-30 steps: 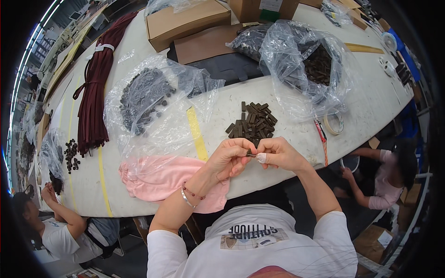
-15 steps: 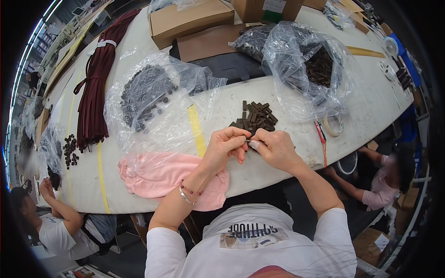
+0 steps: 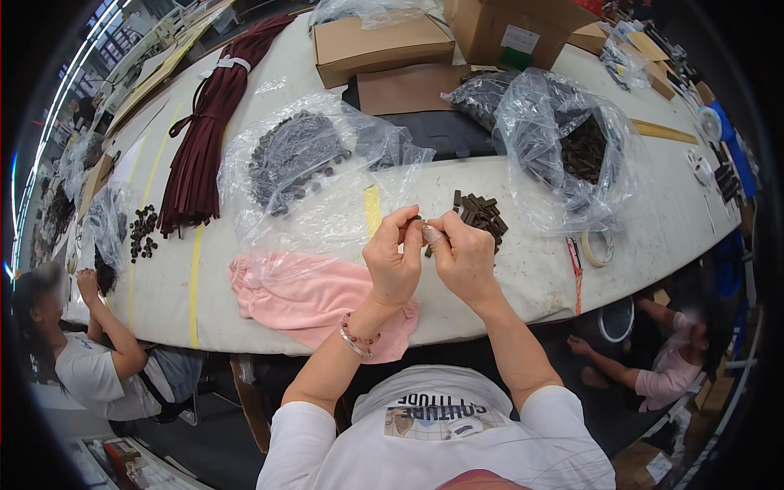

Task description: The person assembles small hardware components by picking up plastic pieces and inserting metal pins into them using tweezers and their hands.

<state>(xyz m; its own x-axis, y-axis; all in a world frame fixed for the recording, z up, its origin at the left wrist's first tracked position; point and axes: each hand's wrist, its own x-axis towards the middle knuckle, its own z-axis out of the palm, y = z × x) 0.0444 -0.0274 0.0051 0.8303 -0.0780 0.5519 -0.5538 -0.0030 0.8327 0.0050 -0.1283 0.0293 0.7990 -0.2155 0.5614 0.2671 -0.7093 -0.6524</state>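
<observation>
My left hand (image 3: 394, 260) and my right hand (image 3: 465, 257) meet fingertip to fingertip over the white table. Between the fingertips is a small dark piece (image 3: 418, 220), mostly covered, its kind too small to tell. The fingers of both hands are closed on it. A whitish wrap (image 3: 432, 234) covers the tip of my right thumb. Just beyond my right hand lies a pile of short dark brown bars (image 3: 483, 214), partly hidden by the hand. A pink cloth (image 3: 318, 298) lies beside my left forearm, which wears a beaded bracelet and a metal bangle.
A clear bag (image 3: 298, 159) of small black pieces lies left; another open bag (image 3: 531, 131) of brown bars stands right. Maroon straps (image 3: 193, 163), cardboard boxes (image 3: 384, 51), a tape roll (image 3: 598, 247) and red-handled tool (image 3: 574, 253) surround them. Other people sit at both sides.
The view has shifted, so the table's things appear farther right. My hands have turned more upright, fingertips pointing away from me, and sit left of the bar pile. The small piece stays between them.
</observation>
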